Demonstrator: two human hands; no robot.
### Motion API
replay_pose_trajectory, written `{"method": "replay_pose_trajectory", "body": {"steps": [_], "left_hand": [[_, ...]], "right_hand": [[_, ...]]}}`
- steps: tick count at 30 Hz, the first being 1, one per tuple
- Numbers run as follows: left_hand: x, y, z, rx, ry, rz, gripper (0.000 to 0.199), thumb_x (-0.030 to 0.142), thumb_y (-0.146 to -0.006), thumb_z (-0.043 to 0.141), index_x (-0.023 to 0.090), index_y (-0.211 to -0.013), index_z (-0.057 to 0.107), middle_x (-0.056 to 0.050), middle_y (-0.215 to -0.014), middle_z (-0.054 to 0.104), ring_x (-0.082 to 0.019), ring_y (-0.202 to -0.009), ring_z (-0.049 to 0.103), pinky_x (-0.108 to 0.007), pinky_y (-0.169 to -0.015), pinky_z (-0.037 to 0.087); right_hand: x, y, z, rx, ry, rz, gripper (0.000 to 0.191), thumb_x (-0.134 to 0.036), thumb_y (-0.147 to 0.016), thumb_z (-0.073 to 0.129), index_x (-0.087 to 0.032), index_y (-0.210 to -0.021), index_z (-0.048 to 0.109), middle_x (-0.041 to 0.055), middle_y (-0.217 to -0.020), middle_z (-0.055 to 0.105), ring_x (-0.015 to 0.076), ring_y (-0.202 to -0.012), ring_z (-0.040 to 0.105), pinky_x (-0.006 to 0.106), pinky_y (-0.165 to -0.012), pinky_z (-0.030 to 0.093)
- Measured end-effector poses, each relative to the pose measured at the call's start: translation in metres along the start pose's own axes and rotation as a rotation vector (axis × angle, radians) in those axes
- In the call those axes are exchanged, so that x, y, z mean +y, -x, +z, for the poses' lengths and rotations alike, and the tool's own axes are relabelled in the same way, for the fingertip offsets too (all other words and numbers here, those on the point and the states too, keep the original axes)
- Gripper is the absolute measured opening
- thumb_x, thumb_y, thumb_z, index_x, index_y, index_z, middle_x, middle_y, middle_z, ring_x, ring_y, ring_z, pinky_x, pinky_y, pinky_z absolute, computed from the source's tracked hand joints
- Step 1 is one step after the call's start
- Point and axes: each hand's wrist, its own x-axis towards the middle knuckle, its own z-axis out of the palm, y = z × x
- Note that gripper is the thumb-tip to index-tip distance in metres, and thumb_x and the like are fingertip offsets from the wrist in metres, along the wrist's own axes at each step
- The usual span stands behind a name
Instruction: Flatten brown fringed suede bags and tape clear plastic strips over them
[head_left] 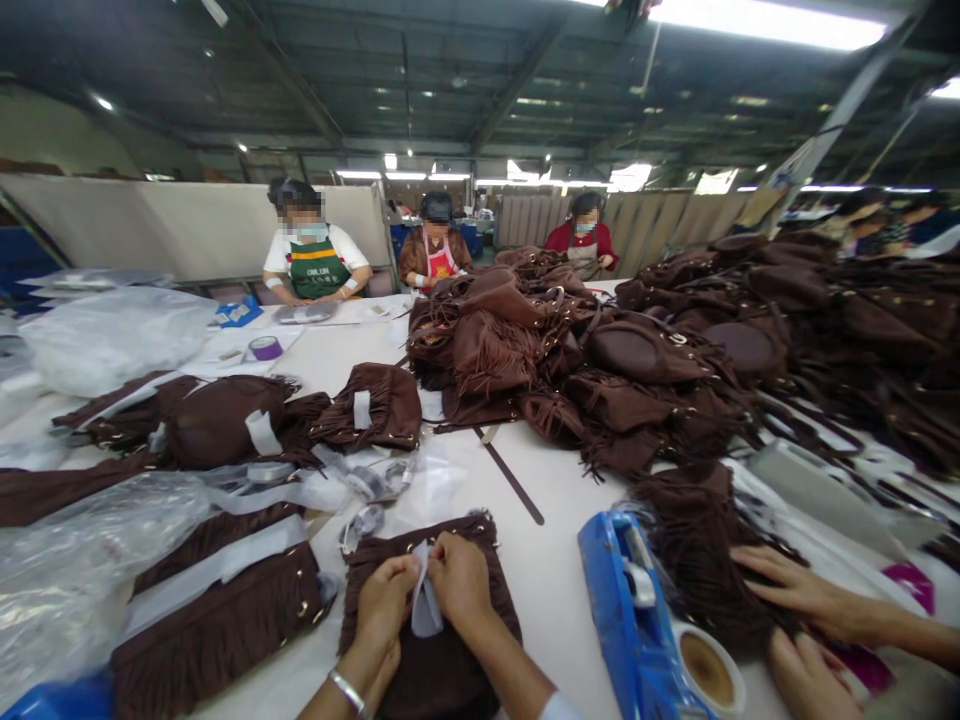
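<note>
L hand & R hand pinching white strip, prob. tissue, near its top; brown bag lying flat, table bearing its wt.

Head-worn camera looks forward and down across the table.

Shows plain dark brown on the bag beneath the fingers, whitish on the strip between them. Shows bright blue on the tape dispenser to their right, purple on the roll ahead and left.
</note>
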Motion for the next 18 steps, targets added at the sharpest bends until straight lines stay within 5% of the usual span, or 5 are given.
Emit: {"method": "replay_pose_trajectory", "body": {"steps": [10,18], "left_hand": [[-0.002,0.004,0.012,0.096,-0.051,0.124,0.036,0.033,-0.049,0.084,0.015,-0.074,0.065,-0.001,-0.059,0.066,-0.015,-0.053,0.059,-0.024,-0.051,0.043],[-0.002,0.0,0.014,0.145,0.003,0.074,0.033,0.015,-0.051,0.083,0.014,-0.079,0.065,-0.001,-0.061,0.069,-0.014,-0.054,0.062,-0.024,-0.054,0.047]], "right_hand": [[0.004,-0.011,-0.015,-0.177,-0.089,-0.078,0.022,-0.014,-0.085,0.055,-0.017,-0.069,0.07,0.0045,-0.07,0.072,0.0155,-0.068,0.065,0.023,-0.062,0.038],[0.005,-0.005,-0.016,-0.139,-0.14,-0.072,0.006,-0.014,-0.08,0.065,-0.017,-0.079,0.07,0.0072,-0.086,0.074,0.0196,-0.084,0.066,0.025,-0.073,0.041]]}}
